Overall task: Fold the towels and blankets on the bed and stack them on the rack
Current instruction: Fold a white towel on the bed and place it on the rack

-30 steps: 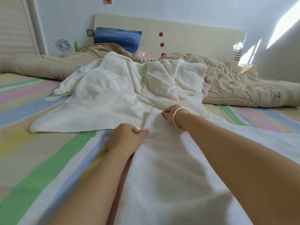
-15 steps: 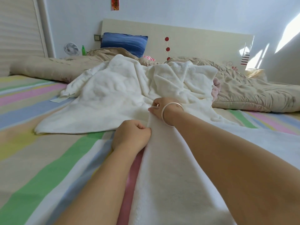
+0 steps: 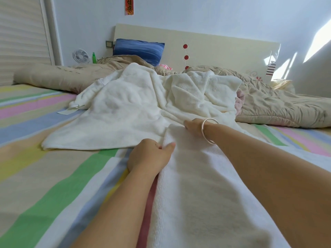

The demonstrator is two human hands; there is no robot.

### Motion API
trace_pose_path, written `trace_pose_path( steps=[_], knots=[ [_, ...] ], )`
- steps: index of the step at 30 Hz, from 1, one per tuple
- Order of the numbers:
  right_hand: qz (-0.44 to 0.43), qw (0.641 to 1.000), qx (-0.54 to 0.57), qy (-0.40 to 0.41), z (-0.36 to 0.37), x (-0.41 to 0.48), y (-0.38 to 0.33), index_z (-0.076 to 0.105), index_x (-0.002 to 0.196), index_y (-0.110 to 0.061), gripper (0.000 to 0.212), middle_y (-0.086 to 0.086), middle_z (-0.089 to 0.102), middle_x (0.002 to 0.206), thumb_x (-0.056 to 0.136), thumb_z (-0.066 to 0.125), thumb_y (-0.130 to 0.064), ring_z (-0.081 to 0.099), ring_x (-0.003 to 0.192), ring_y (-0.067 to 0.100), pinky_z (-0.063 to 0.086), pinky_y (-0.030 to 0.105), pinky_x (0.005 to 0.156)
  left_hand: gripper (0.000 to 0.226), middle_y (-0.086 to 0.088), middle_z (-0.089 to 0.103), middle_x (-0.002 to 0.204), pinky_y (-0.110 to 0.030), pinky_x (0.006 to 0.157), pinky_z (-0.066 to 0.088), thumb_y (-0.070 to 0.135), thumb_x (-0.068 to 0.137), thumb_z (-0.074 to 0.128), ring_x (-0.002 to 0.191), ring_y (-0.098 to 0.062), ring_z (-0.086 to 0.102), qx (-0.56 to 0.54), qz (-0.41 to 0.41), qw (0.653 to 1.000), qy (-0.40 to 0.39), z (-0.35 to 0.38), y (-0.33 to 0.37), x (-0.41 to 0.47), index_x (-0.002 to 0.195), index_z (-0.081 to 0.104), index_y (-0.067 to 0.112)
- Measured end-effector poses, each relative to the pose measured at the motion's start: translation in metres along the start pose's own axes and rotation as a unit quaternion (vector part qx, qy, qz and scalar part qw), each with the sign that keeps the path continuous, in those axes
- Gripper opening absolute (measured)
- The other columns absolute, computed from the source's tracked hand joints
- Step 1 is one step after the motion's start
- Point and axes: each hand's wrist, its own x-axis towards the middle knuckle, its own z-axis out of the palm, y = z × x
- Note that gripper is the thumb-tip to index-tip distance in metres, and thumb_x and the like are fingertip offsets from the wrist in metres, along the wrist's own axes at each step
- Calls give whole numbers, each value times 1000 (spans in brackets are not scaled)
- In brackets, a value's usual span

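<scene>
A white towel (image 3: 202, 190) lies lengthwise on the striped bed (image 3: 44, 176), running from the near edge toward the middle. My left hand (image 3: 148, 154) pinches its far left corner between thumb and curled fingers. My right hand (image 3: 194, 127), a silver bangle on the wrist, rests on the towel's far end with fingers stretched flat to the left. Just beyond lies a crumpled cream blanket (image 3: 136, 108), spread over the bed's centre. A pink cloth (image 3: 240, 99) peeks out at its right side. No rack is in view.
A beige quilt (image 3: 279, 108) is bunched across the head of the bed, with a blue pillow (image 3: 139, 50) against the headboard (image 3: 215, 47). A small white fan (image 3: 80, 56) and a green bottle (image 3: 93, 57) stand at the far left by the wall.
My right hand has uncurled and moved slightly right, now lying flat on the towel's far end. My left hand keeps its pinch on the corner. The view tilted down a little.
</scene>
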Motion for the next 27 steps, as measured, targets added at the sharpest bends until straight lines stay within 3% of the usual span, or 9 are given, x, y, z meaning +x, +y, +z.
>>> trace_pose_path(
  steps=[3, 7, 13, 19, 23, 27],
  knots=[
    [-33, 999, -11, 29, 5, 10, 10, 65, 100, -22, 20, 1, 64, 106, 89, 50, -28, 60, 94, 24, 45, 29, 78, 44, 4, 53, 55, -28, 64, 46, 49, 83, 66, 68, -24, 60, 16, 13, 1000, 13, 3, -4, 1, 59, 51, 16],
    [-83, 984, 67, 143, 13, 11, 13, 65, 106, -30, 18, -7, 61, 102, 94, 51, -30, 57, 94, 19, 40, 26, 78, 44, 4, 53, 56, -29, 64, 45, 46, 84, 66, 66, -24, 56, 5, 24, 999, 41, 5, -5, 4, 58, 49, 15],
    [-61, 986, 76, 135, 43, 19, 24, 65, 100, -34, 18, -7, 66, 107, 91, 51, -41, 59, 102, 19, 45, 30, 84, 39, 1, 60, 62, -30, 68, 48, 44, 89, 61, 70, -23, 60, 30, 24, 999, 33, 7, -8, 7, 63, 57, 15],
    [-73, 984, 3, 162, 37, 13, 29, 53, 93, -20, 33, 2, 61, 97, 99, 31, -45, 55, 91, 26, 39, 33, 75, 46, 3, 53, 58, -29, 65, 43, 43, 92, 58, 71, -24, 55, 36, 14, 999, 31, 7, -7, 6, 56, 51, 15],
    [-10, 979, -96, 180, 30, 7, 43, 59, 109, -16, 57, 5, 64, 106, 100, 16, -53, 58, 101, 27, 42, 37, 81, 45, 3, 51, 57, -28, 62, 40, 43, 91, 59, 67, -23, 54, 36, 19, 998, 40, 6, -7, 6, 57, 49, 15],
    [-2, 983, -76, 167, 28, 4, 57, 62, 106, -17, 64, 8, 64, 105, 98, 14, -58, 57, 100, 27, 42, 36, 83, 38, 3, 56, 70, -29, 67, 40, 45, 95, 54, 80, -24, 56, 55, 32, 997, 38, 8, -7, 4, 67, 52, 18]
  ],
)
